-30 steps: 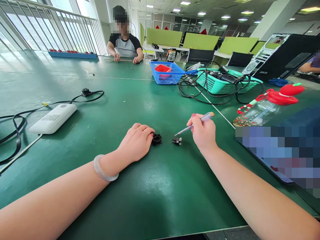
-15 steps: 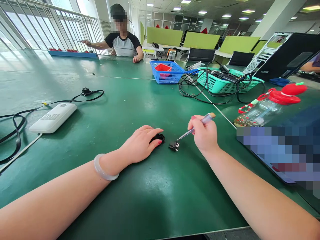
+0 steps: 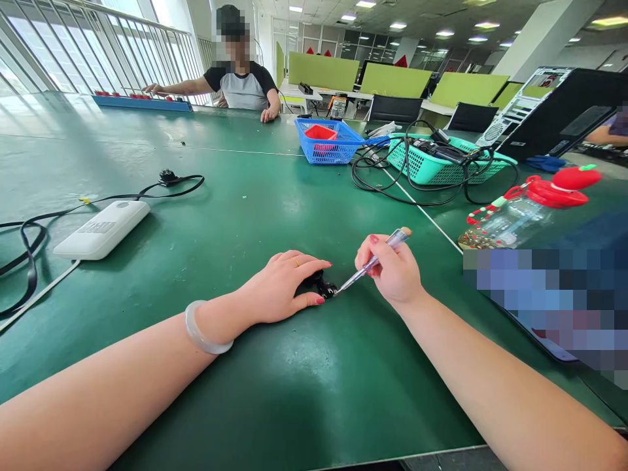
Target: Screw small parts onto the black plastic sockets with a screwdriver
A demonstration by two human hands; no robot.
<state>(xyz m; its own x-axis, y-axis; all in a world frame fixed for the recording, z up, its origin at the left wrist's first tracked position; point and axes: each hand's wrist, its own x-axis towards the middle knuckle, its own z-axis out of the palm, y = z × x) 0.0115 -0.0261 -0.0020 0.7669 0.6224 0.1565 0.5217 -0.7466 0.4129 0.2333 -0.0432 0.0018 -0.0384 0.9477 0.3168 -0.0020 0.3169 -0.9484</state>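
Left fingers closed around small black parts, probably light, stiff, best held by their sides; right fingers grip screwdriver.

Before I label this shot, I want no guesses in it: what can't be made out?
All in the head view:
Black part: mostly hidden by the left hand.
Screwdriver: tip too small to tell if it touches the small piece.
White box: print too small to read.
Person at right: cut off by the edge.
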